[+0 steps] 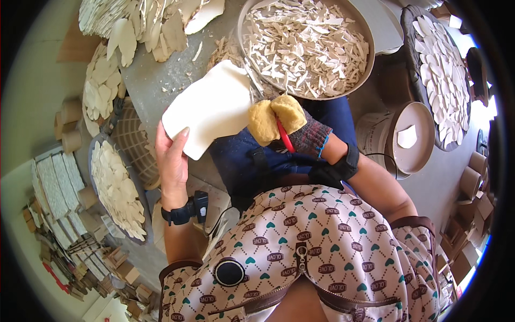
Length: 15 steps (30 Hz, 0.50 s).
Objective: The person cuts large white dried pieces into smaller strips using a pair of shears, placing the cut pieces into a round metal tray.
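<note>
My left hand (173,155) pinches the lower left edge of a flat white sheet (210,107), thumb on top. The sheet has a wavy outline and is held above the edge of a grey work surface. My right hand (312,134) wears a dark knitted glove. It is closed on red-handled scissors (285,138) with thick yellow foam padding (262,122) on the grips. The scissors are at the sheet's right edge; their blades are mostly hidden, so I cannot tell whether they touch it.
A round tub (372,51) full of pale offcuts stands just beyond my right hand. Stacked pale pieces (161,32) lie at the far left. Round trays of flat pieces (115,188) stand on both sides. A bucket (416,155) is at the right.
</note>
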### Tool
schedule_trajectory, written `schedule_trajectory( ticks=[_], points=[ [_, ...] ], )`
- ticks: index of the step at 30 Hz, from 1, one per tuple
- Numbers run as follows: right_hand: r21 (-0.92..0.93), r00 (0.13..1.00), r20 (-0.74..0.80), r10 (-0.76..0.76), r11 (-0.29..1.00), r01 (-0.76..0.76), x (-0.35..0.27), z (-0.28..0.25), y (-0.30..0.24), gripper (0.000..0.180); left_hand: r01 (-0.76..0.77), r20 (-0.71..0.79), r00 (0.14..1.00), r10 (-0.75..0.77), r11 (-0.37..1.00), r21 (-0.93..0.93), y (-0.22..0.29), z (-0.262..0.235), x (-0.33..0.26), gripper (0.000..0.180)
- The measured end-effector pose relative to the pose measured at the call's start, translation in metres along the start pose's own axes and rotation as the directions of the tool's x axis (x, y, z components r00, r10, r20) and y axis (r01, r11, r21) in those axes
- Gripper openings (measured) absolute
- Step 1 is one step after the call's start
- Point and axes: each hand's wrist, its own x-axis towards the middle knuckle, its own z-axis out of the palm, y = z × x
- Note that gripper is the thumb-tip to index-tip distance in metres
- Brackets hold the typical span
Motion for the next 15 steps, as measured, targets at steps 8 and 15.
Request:
schedule_trajectory(
  ticks=[8, 15],
  points=[
    [-0.317, 0.98, 0.156, -0.122, 0.934, 0.167, -0.003, 0.008, -0.02, 0.034, -0.069, -0.144, 0.987, 0.076, 0.996, 0.053, 0.01, 0.007, 0.0, 0.063],
    [-0.505, 0.991, 0.112, -0.069, 0.855, 0.117, -0.01, 0.007, -0.019, 0.017, -0.081, -0.158, 0.983, 0.089, 0.995, 0.057, 0.009, 0.009, 0.004, 0.066]
  ],
)
